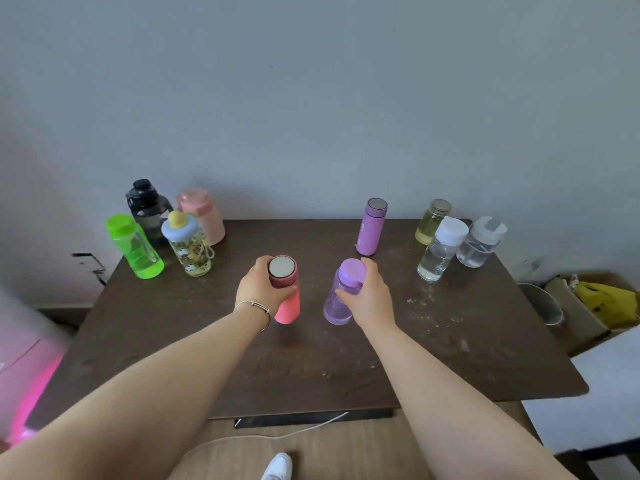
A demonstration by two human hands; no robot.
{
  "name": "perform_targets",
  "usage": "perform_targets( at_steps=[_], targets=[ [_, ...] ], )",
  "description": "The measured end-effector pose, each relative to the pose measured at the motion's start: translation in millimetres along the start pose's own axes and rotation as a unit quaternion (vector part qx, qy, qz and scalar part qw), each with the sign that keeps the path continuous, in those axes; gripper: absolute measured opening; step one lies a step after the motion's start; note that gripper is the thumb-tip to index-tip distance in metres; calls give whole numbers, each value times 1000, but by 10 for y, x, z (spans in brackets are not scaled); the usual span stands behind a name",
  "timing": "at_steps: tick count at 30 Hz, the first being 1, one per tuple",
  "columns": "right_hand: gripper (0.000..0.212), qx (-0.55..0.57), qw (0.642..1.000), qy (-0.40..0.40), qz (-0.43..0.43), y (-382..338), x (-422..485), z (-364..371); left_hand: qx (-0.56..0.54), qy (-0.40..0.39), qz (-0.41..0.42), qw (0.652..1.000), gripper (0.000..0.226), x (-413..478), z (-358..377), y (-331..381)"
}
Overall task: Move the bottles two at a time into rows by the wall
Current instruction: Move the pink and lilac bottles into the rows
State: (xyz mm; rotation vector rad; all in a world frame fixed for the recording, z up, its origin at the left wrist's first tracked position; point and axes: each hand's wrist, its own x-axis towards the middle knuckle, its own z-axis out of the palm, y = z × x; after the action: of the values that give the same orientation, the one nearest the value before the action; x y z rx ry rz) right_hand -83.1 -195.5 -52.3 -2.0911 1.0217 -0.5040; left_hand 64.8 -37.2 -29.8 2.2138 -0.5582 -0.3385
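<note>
My left hand (260, 289) grips a red flask (288, 308) with a silver cap near the middle of the dark table (207, 358). My right hand (369, 296) holds a clear purple bottle (334, 306) by its purple lid. A purple flask (371, 227) stands upright behind them. At the back left stand a green bottle (135, 248), a black bottle (147, 209), a pink bottle (202, 216) and a patterned bottle with a blue lid (188, 245). At the back right are a yellowish jar (431, 221) and two clear bottles (440, 249) (479, 242).
The grey wall (311, 98) runs along the table's far edge. A cardboard box with a yellow bag (606, 303) and a grey bin (542, 303) sit on the floor to the right. A white surface (595, 403) lies at the right front. A cable (259, 436) runs under the table's front edge.
</note>
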Motion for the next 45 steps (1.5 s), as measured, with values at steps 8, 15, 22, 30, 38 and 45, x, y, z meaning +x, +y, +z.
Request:
perform_targets(
  at_steps=[8,15,22,30,38,45],
  targets=[
    [82,6,997,-54,-46,-711,-66,683,14,58,-18,998,64,6,-825,-620],
    [79,-17,995,-68,-65,-1420,-148,1482,1,68,-19,997,61,274,-1556,-1253],
    [80,-21,997,-56,-40,-2016,-313,2276,34,43,-1,998,64,669,-2284,-1856],
    [72,-40,997,-47,-39,-2420,-348,2833,38,25,1,999,65,1025,-2692,-2320],
    [71,-60,996,-56,-35,-2507,-192,3126,24,6,-9,1000,64,1248,-2671,-2530],
    [72,-53,997,-51,-25,-2459,-79,3236,28,0,-10,1000,66,1389,-2599,-2572]
  ],
)
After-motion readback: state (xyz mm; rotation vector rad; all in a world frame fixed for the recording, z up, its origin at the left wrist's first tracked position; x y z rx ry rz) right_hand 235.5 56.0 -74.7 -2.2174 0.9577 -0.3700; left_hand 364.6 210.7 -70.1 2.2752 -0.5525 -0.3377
